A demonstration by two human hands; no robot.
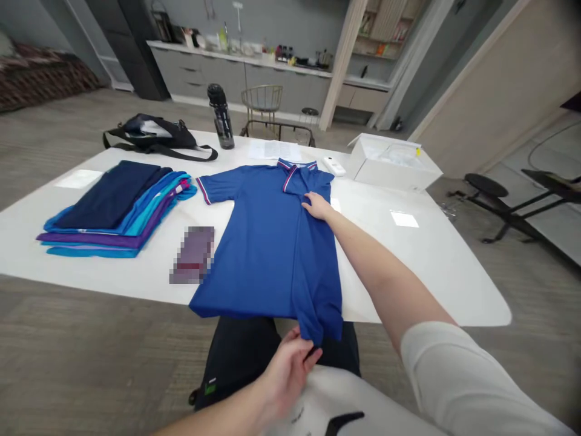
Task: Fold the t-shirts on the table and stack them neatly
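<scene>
A blue polo shirt (263,242) with red-and-white trim on collar and sleeve lies spread on the white table, its collar at the far side. Its right side is partly folded inward, and the hem hangs over the near edge. My left hand (293,363) pinches the hem at the lower right, just off the table edge. Near the collar, my right hand (316,206) has its fingers closed on the cloth of the folded right side.
Left on the table (436,272) stands a stack of folded clothes (113,200). A blurred-out flat object (193,254) lies beside the shirt. Farther back are a black bag (158,133), a dark bottle (221,118), papers (272,149), a white device (334,166) and a white box (390,163).
</scene>
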